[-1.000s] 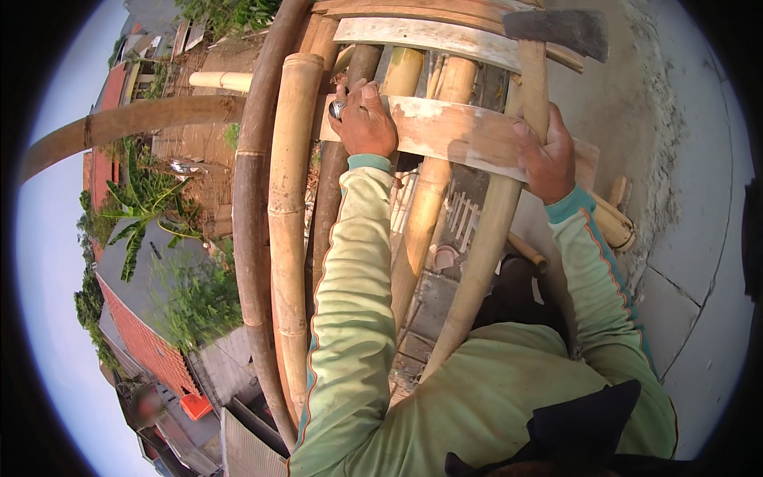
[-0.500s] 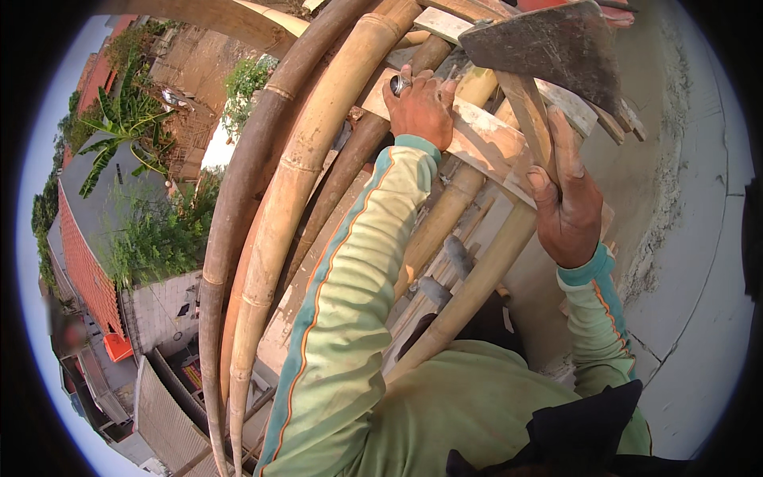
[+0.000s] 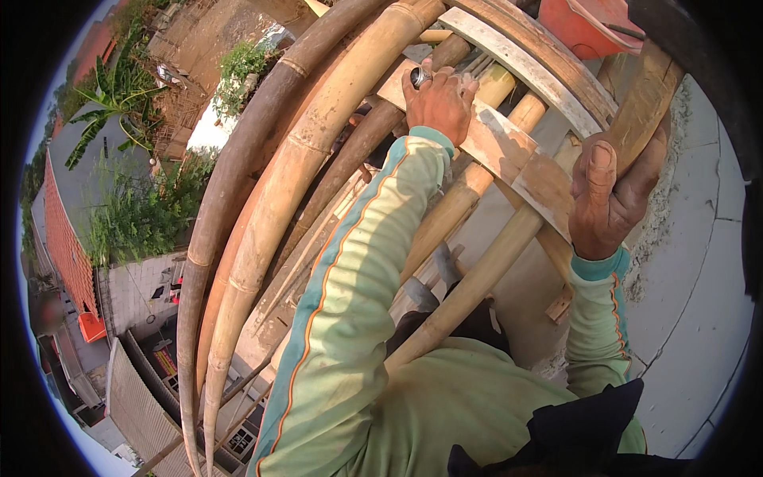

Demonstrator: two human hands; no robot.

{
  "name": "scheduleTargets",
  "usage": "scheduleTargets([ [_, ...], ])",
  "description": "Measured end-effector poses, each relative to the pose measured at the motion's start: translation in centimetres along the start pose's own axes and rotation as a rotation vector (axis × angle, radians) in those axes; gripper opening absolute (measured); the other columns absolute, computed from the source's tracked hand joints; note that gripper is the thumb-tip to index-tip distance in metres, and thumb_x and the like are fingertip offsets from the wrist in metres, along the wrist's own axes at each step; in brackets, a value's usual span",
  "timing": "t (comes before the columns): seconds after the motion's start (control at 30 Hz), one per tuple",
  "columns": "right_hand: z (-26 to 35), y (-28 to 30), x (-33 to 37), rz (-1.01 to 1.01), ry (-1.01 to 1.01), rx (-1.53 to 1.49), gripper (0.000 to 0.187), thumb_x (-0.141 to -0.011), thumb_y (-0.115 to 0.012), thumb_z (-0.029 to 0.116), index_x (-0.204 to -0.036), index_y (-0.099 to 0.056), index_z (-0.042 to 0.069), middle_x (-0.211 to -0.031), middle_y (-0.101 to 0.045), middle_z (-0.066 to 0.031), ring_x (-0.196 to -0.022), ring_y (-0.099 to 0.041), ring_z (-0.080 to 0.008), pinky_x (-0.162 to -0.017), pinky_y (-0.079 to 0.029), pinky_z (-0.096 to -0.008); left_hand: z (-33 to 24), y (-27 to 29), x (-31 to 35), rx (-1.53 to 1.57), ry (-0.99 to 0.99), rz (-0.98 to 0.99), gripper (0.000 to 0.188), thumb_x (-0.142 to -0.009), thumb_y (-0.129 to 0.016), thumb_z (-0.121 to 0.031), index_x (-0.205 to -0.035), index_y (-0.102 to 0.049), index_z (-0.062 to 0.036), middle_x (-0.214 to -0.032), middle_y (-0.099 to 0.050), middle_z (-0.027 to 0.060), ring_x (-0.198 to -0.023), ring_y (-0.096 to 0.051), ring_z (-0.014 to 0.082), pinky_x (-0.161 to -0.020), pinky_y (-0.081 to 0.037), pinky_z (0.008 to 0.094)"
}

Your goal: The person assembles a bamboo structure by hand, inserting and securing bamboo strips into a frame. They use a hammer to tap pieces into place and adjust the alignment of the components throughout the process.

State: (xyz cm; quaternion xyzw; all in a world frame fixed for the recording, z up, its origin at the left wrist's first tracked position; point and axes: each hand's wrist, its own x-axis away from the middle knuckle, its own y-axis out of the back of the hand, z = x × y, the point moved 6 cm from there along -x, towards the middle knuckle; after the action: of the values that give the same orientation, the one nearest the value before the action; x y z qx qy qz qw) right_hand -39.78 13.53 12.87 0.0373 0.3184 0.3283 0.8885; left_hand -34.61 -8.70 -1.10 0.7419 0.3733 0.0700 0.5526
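Observation:
My left hand [image 3: 437,99], with a ring on one finger, presses down on a pale wooden plank [image 3: 509,155] that lies across several bamboo poles. My right hand [image 3: 608,199] is closed around a thick wooden tool handle [image 3: 648,103] that rises toward the upper right; the tool's head is out of view. The hand and handle are held up close to the camera, above the right end of the plank. A second curved plank [image 3: 540,75] lies just beyond the first. Both of my sleeves are pale green.
Thick bamboo poles [image 3: 318,151] and a darker pole [image 3: 230,199] run down the left, with a long drop to roofs [image 3: 67,238] and plants [image 3: 143,215] below. A concrete slab [image 3: 699,262] is at the right. An orange object [image 3: 592,24] sits at the top.
My right hand has left the plank and lifted the handled tool up toward the camera; its metal head has gone out of view. My left hand stays on the plank.

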Motion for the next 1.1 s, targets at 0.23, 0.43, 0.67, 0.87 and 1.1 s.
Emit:
scheduleTargets([
  [0.23, 1.6, -0.2, -1.2, 0.160, 0.102, 0.387, 0.058, -0.104, -0.059, 0.007, -0.158, -0.040, 0.002, -0.148, -0.059, -0.0226, -0.129, -0.063, -0.0352, -0.104, -0.052, -0.0434, 0.0, 0.1, -0.3, 0.005, 0.002, 0.036, 0.048, -0.109, -0.043, -0.040, -0.132, -0.070, -0.0075, -0.147, -0.061, 0.0089, -0.151, -0.042, 0.0327, -0.124, -0.014, 0.0616],
  [0.43, -2.4, -2.3, 1.4, 0.484, -0.252, 0.438, 0.058, -0.105, -0.058, 0.013, -0.160, -0.039, 0.006, -0.150, -0.056, -0.0239, -0.126, -0.065, -0.0362, -0.101, -0.053, -0.0437, -0.4, -0.1, 0.1, -0.009, -0.051, 0.047, 0.054, -0.110, -0.038, -0.044, -0.137, -0.066, -0.0065, -0.151, -0.058, 0.0106, -0.152, -0.039, 0.0332, -0.125, -0.014, 0.0616],
  [0.67, -7.0, 1.5, 4.0, -0.011, -0.245, 0.117, 0.063, -0.106, -0.057, 0.019, -0.162, -0.035, 0.003, -0.154, -0.053, -0.0223, -0.137, -0.055, -0.0309, -0.113, -0.043, -0.0398, -0.4, 1.4, 0.1, 0.143, -0.013, 0.039, 0.080, -0.093, -0.069, -0.049, -0.152, -0.047, 0.0008, -0.162, -0.042, 0.0180, -0.158, -0.026, 0.0357, -0.127, -0.012, 0.0603],
  [0.87, -11.8, 1.5, 7.3, -0.164, -0.368, -0.137, 0.062, -0.108, -0.057, 0.021, -0.162, -0.033, 0.004, -0.107, -0.053, -0.0058, -0.080, -0.047, -0.0101, -0.065, -0.040, -0.0247, 1.4, 7.8, 9.4, 0.035, -0.066, -0.033, 0.117, -0.075, -0.088, -0.047, -0.159, -0.027, 0.0064, -0.168, -0.024, 0.0268, -0.159, -0.018, 0.0452, -0.127, -0.016, 0.0594],
  [1.1, -10.6, 0.8, 6.9, -0.150, -0.406, -0.258, 0.062, -0.109, -0.056, 0.021, -0.163, -0.030, 0.008, -0.082, -0.053, 0.0008, -0.055, -0.042, -0.0031, -0.045, -0.037, -0.0201, 4.7, 8.9, 18.1, -0.389, 0.318, 0.208, 0.126, -0.063, -0.092, -0.050, -0.159, -0.030, 0.0029, -0.166, -0.023, 0.0335, -0.156, -0.022, 0.0521, -0.122, -0.026, 0.0626],
])
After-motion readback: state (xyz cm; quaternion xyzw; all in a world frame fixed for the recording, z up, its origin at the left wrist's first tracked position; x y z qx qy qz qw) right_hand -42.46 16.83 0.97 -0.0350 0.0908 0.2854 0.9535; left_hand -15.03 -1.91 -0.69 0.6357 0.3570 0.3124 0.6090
